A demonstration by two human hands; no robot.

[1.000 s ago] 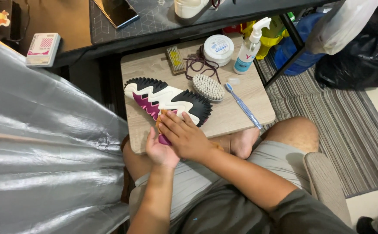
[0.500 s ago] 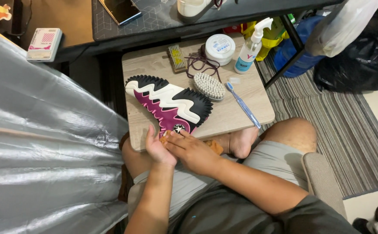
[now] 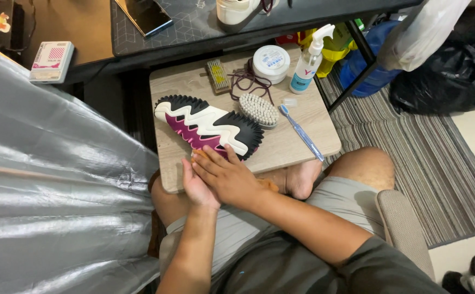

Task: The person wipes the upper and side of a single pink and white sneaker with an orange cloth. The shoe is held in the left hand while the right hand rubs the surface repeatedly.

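a white round tub (image 3: pixel 270 62) and a pump bottle (image 3: pixel 306 68) stand behind the shoe (image 3: pixel 207 124); my right hand (image 3: pixel 227 177), fingers loosely spread, lies over my left hand (image 3: pixel 195 185) at its heel.

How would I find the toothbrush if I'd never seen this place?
Look at the small wooden table by the person's knees. On its right side, beside the oval scrub brush, lies the toothbrush: the only thin, long blue stick there, bristles pointing away.

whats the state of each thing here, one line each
shoe: lying on its side, sole showing
spray bottle: upright
round tub: lid on
scrub brush: bristles up
toothbrush: lying flat
right hand: over left hand, fingers at shoe
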